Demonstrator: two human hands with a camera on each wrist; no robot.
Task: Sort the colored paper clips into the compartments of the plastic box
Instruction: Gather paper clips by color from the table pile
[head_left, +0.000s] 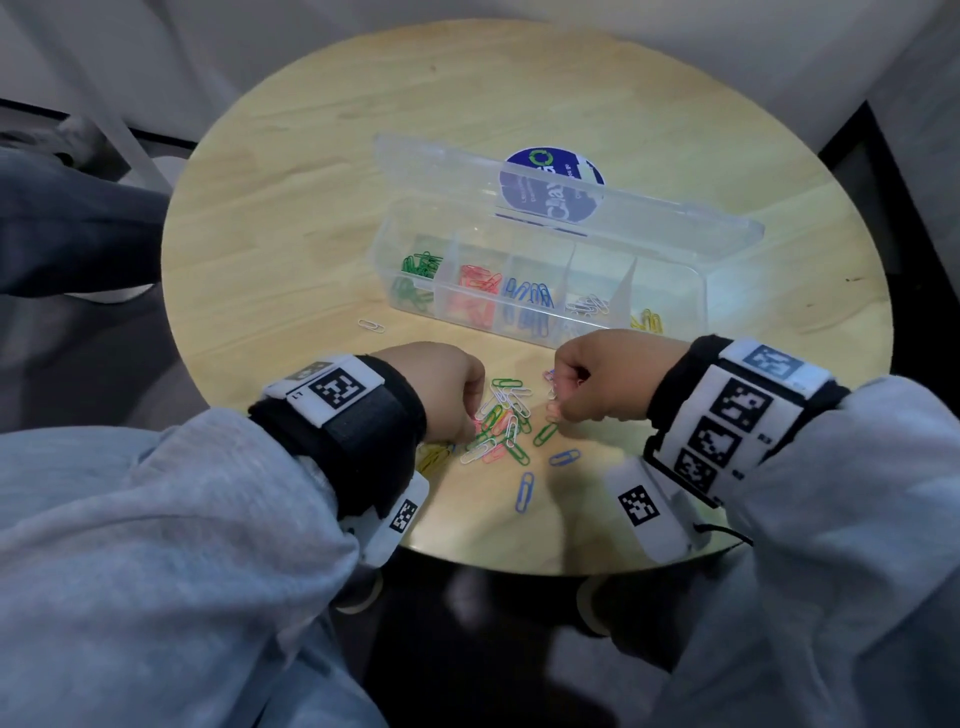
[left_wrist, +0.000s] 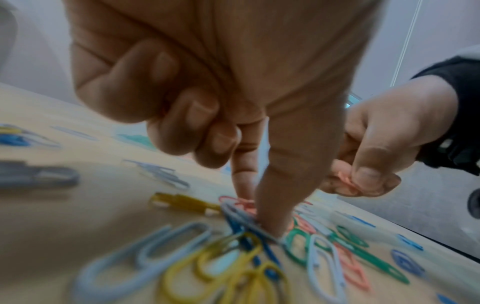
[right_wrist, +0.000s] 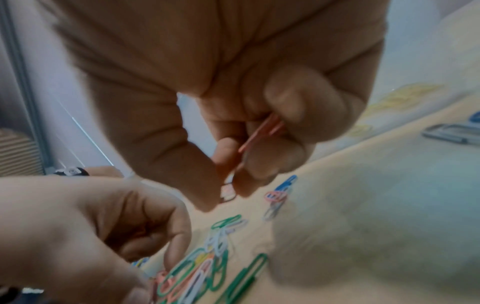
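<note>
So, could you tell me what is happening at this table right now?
A person is sorting colored paper clips into a clear plastic box whose lid is open. Green, pink, blue, white and yellow clips already lie in separate compartments. The right hand pinches pink clips. The left hand reaches its thumb and forefinger into the loose pile of clips on the round wooden table. One white clip lies apart near the box.

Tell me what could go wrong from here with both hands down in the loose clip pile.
1. The right hand pinches several pink clips; one may slip out on the way to the plastic box.
2. The left hand digs into the tangled pile, so clips of another colour may come along.
3. A white clip lies apart and may be overlooked.
</note>
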